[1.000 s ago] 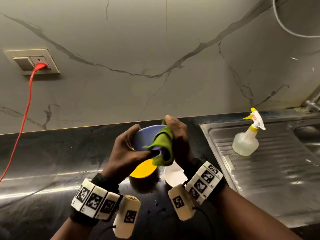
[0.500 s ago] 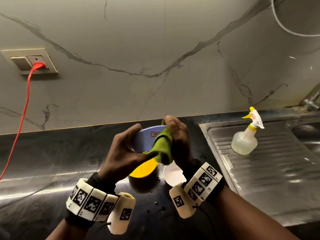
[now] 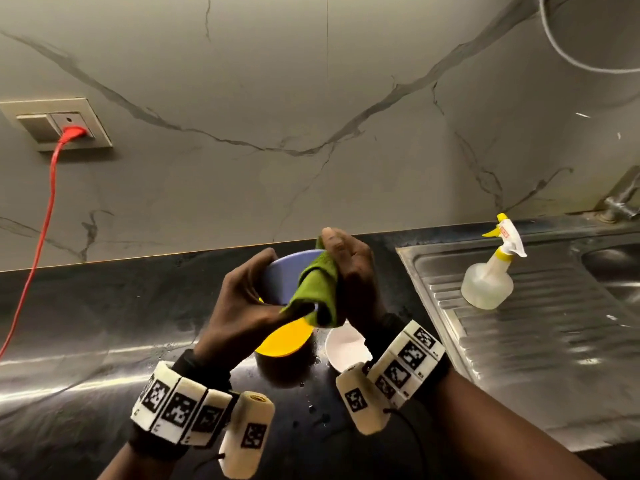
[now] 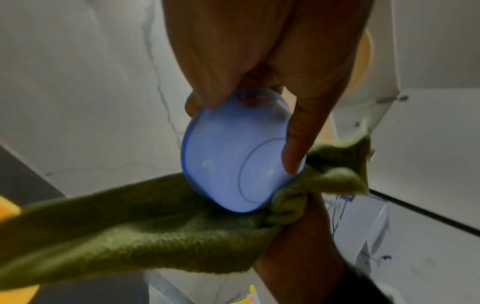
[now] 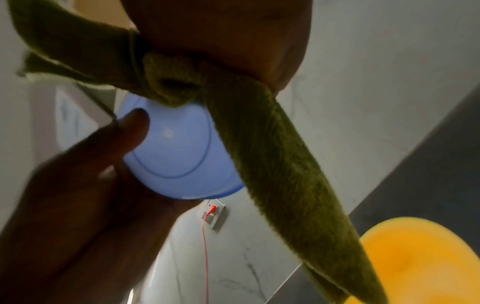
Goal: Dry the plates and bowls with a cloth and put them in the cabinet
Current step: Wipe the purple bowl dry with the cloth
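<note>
My left hand (image 3: 252, 299) grips a small blue bowl (image 3: 284, 277) above the black counter, fingers on its rim and thumb on its base (image 4: 293, 152). The blue bowl (image 4: 233, 156) shows its underside in the left wrist view, and in the right wrist view too (image 5: 176, 152). My right hand (image 3: 349, 271) holds a green cloth (image 3: 317, 289) bunched against the bowl's right side. The cloth (image 4: 130, 232) hangs down below the bowl (image 5: 280, 176). Beneath the hands a yellow bowl (image 3: 284, 339) and a white bowl (image 3: 346, 348) sit on the counter.
A steel sink drainboard (image 3: 540, 327) lies to the right with a clear spray bottle (image 3: 488, 282) standing on it. A tap (image 3: 620, 202) is at the far right. A red cable (image 3: 38, 244) runs from a wall socket (image 3: 65, 126) at the left.
The cloth has shifted slightly over the blue bowl's side as my right hand rubs it. Both hands stay in about the same place above the counter.
</note>
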{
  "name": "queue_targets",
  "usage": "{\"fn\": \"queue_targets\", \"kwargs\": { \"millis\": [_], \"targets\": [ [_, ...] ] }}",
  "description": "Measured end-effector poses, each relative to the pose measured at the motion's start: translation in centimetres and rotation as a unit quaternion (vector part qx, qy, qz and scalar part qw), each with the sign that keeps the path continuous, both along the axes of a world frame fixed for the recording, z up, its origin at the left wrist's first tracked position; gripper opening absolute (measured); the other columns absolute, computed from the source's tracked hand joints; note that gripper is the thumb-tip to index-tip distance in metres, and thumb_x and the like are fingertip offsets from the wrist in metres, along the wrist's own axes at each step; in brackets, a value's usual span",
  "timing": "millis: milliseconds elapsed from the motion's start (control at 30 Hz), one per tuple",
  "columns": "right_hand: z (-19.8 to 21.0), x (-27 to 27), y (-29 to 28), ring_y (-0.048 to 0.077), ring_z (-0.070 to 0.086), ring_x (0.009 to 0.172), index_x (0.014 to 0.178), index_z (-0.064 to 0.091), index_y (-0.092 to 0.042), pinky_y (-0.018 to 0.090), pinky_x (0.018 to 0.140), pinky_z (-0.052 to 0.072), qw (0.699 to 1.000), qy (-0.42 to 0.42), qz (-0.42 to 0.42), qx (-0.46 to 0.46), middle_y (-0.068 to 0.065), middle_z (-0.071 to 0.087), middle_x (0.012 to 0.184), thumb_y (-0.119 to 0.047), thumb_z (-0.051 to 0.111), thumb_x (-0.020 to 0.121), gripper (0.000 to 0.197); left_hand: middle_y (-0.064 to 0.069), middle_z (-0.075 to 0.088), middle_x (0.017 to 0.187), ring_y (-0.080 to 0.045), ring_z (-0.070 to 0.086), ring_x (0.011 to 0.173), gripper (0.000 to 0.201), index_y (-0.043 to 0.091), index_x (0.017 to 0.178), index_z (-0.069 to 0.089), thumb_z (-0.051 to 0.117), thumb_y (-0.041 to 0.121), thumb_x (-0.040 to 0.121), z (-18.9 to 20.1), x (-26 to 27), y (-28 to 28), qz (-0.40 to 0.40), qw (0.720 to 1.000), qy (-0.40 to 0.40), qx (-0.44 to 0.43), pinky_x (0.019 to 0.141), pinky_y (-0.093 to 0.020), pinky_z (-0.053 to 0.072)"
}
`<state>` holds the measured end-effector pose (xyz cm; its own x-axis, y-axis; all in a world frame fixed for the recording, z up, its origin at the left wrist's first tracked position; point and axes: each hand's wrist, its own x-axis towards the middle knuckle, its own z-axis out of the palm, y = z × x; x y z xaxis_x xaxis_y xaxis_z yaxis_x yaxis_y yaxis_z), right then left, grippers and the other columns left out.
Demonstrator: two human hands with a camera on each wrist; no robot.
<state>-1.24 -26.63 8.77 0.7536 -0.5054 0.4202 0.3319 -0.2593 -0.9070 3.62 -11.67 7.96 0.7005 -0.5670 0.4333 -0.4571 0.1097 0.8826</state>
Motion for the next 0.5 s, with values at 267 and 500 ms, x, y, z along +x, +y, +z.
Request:
{"fn": "queue_targets", "kwargs": {
  "millis": [267, 500],
  "targets": [
    [-1.9, 0.4, -0.2, 0.009, 0.037, 0.049, 0.062, 0.038, -0.026, 0.031, 0.051, 0.031, 0.978, 0.04, -0.025, -0.206, -0.006, 0.037, 0.051, -0.036, 0.044, 0.096, 0.035, 0.013, 0.063, 0.085, 0.002, 0.059, 0.079, 0.035, 0.017, 0.093, 0.059, 0.076, 0.04, 0.074, 0.3, -0.3, -0.6, -0.012, 0.978, -0.154, 0.138, 0.062, -0.033, 0.049],
    [-1.4, 0.8, -0.7, 0.01, 0.038, 0.055, 0.061, 0.05, -0.027, 0.032, 0.058, 0.038, 1.0, 0.005, 0.011, -0.025, -0.008, 0.04, 0.055, -0.044, 0.047, 0.088, 0.032, 0.006, 0.041, 0.072, -0.01, 0.04, 0.071, 0.051, 0.016, 0.075, 0.049, 0.089, 0.043, 0.057, -0.5, 0.1, -0.3, 0.006, 0.999, -0.012, 0.029, 0.056, -0.035, 0.036]
  ]
}}
